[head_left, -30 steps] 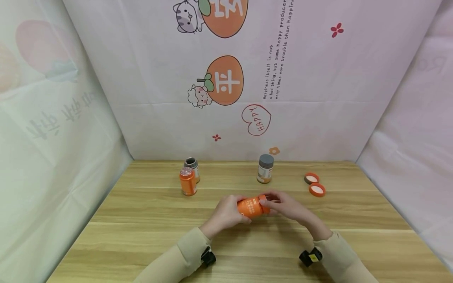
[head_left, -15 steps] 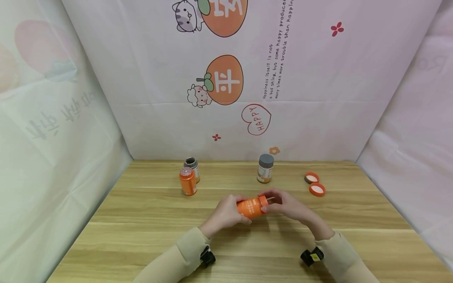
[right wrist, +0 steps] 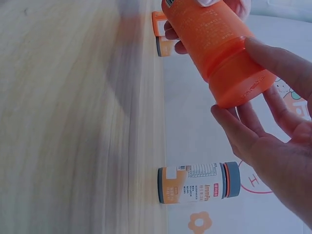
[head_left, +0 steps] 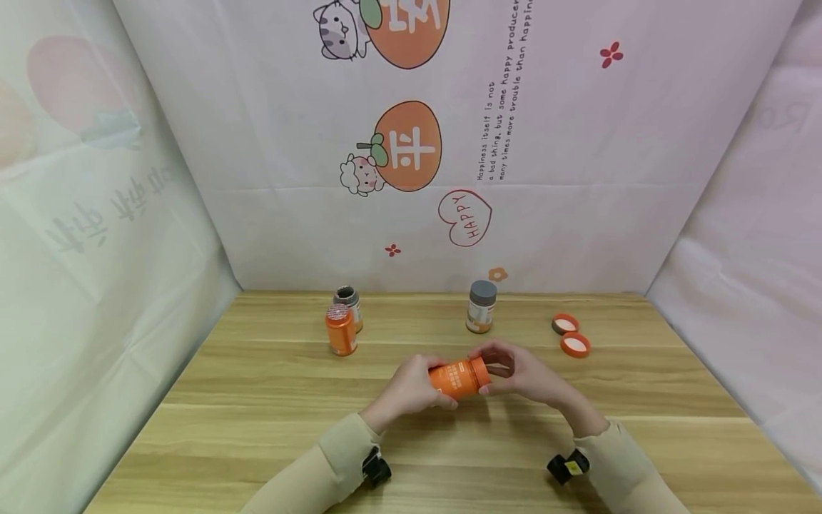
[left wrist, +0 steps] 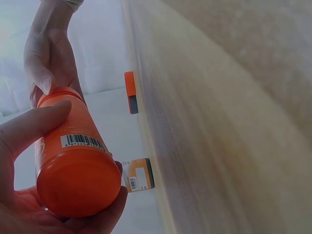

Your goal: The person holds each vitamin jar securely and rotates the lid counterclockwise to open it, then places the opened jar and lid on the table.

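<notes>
Above the table, my left hand (head_left: pixel 409 385) grips an orange supplement bottle (head_left: pixel 452 378) by its body. The bottle lies tilted sideways, its cap pointing right. My right hand (head_left: pixel 529 377) has thumb and fingertips spread around the orange cap (right wrist: pixel 241 80), with a gap between palm and cap in the right wrist view. From the left wrist view, the bottle's orange base (left wrist: pixel 78 183) and a barcode label (left wrist: pixel 83 141) face the camera. There, the right hand's thumb (left wrist: pixel 46 84) sits at the cap end.
Behind stands a grey-capped bottle (head_left: pixel 481 314). Back left, a lidless orange bottle (head_left: pixel 341 334) stands before an open grey one (head_left: pixel 356 314). Two loose caps, one grey and orange (head_left: pixel 557 325) and one orange (head_left: pixel 575 345), lie at the back right of the wooden table (head_left: pixel 257 428).
My right hand's fingers have turned and shifted around the cap, and the palm now stands farther off it. The left hand and bottle have hardly moved.
</notes>
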Available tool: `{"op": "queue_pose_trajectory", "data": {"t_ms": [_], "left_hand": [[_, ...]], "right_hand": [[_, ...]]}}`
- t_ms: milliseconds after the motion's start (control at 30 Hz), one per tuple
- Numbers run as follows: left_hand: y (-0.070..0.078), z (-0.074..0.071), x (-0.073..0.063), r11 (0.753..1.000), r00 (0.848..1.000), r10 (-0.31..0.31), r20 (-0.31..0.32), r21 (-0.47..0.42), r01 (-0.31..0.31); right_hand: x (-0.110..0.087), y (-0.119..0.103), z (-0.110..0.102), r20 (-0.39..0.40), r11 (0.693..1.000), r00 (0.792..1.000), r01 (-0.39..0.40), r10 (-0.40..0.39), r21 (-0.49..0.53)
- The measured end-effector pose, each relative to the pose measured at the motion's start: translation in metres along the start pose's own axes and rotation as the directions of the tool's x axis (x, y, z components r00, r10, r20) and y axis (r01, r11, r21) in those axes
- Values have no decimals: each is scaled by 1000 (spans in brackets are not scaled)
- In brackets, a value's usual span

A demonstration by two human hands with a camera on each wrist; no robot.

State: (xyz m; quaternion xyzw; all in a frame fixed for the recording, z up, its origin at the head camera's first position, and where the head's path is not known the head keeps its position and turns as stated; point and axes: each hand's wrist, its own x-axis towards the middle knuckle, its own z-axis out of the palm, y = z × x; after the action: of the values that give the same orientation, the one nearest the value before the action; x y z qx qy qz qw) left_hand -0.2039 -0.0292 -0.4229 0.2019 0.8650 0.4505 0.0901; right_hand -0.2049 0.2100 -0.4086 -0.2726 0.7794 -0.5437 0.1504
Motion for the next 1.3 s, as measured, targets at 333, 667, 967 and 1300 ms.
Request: {"op": "queue_pose_trajectory", "data": {"t_ms": [333, 667, 967, 1300], "left_hand": [[1, 0, -2, 1000, 1000, -6, -1, 10, 6], [5, 3, -3, 987, 998, 55, -29, 152, -50], [8, 5, -4, 979, 997, 66, -37, 198, -58], [8, 5, -5, 977, 997, 65, -40, 207, -55]], "right_hand": [[-1, 1, 1, -15, 1000, 1000, 8, -8, -25], [3, -1, 5, -118, 967, 977, -197, 180, -159], [2, -6, 8, -50, 939, 939, -342, 340, -36], [1, -5, 8, -19, 954, 954, -298, 298, -27]]}}
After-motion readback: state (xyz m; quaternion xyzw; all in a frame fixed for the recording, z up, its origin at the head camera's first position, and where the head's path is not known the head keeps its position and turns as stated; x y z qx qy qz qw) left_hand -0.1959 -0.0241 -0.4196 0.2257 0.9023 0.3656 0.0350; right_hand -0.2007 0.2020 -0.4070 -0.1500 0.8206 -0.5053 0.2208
